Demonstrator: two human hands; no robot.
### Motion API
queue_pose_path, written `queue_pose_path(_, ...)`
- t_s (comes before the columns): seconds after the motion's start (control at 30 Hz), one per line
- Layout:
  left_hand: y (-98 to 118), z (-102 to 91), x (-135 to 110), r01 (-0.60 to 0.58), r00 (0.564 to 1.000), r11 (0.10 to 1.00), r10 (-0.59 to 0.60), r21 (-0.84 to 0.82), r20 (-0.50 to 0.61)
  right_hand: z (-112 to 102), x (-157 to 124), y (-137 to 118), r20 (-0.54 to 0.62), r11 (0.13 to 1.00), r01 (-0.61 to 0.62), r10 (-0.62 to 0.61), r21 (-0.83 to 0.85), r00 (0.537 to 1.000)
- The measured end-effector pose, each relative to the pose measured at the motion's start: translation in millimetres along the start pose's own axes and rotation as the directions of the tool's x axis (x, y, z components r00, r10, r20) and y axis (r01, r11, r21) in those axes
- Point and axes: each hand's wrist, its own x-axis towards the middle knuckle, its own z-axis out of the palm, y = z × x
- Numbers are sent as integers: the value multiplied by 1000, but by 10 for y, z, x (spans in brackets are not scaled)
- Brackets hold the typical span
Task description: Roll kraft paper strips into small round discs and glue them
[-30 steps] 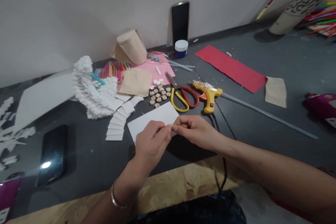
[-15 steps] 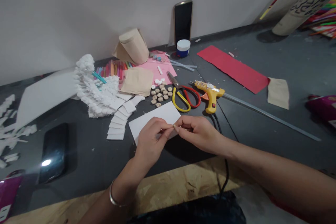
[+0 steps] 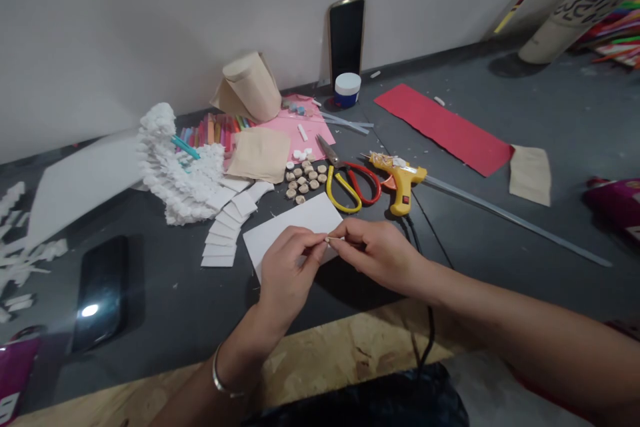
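My left hand [image 3: 287,273] and my right hand [image 3: 377,250] meet fingertip to fingertip over a white card [image 3: 293,230] on the dark table. Both pinch a tiny pale piece [image 3: 329,239] between thumb and forefinger; it is too small to name. A silver bangle [image 3: 220,373] circles my left wrist. Just beyond the card lie yellow-and-red scissors [image 3: 350,183], a yellow glue gun [image 3: 400,180] and a cluster of small wooden discs [image 3: 303,180].
A fan of white paper squares [image 3: 225,227] and a white fringed paper piece [image 3: 175,170] lie left. A black phone [image 3: 100,290] rests at the near left, another phone [image 3: 345,37] leans on the wall. Red paper [image 3: 443,127], a long ruler [image 3: 510,220] and a beige sheet [image 3: 260,153] lie around.
Both hands have stayed pinched together over the white card, with only small finger shifts. The camera view has drifted slightly.
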Motion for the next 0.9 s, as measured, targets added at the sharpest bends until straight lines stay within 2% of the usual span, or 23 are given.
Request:
queue_pose_path(0.13, 19, 14, 9, 90, 995, 994, -92, -57, -28, -22, 15, 3, -42, 1000, 1, 0, 29, 999)
queue_pose_path(0.3, 2, 19, 2, 188, 982, 972, -191, -137, -2, 6, -15, 46, -62, 997, 70, -68, 42, 996)
queue_pose_path(0.47, -5, 31, -1, 205, 978, 966, -207, -159, 7, 53, -36, 47, -93, 988, 151, -154, -34, 984)
queue_pose_path(0.63, 14, 57, -5, 120, 992, 992, -122, -35, -39, 97, -41, 46, -85, 990, 123, -129, -67, 988)
queue_pose_path(0.73, 16, 85, -9, -11, 998, 995, 18, 104, -66, 108, -41, 39, -71, 999, 48, -49, -16, 996)
queue_pose_path(0.83, 15, 106, -9, -136, 985, 959, 158, 249, -69, 112, -34, 23, -73, 1000, 1, 1, 28, 997)
queue_pose_path(0.9, 17, 111, -9, -187, 976, 933, 212, 307, -49, 114, -24, 17, -86, 999, -22, 27, 48, 996)
